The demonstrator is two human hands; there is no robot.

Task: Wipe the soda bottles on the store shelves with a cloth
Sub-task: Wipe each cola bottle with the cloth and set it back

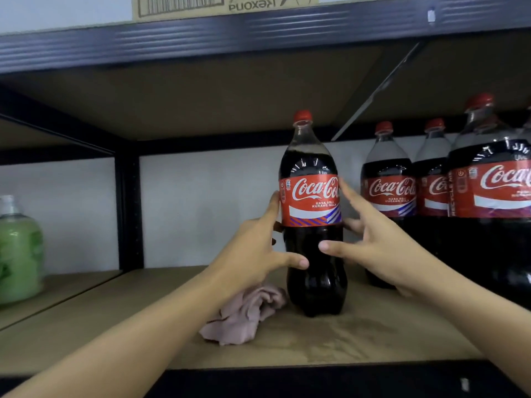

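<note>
both hands, left hand [255, 248] and right hand [373, 239], cup soda bottle [313, 214] to steady it, fingers spread; cloth [244, 314] lies loose just beside base

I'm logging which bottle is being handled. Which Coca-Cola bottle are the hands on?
The Coca-Cola bottle standing alone mid-shelf beside the pink cloth; the other bottles are grouped at the right, untouched.
</note>
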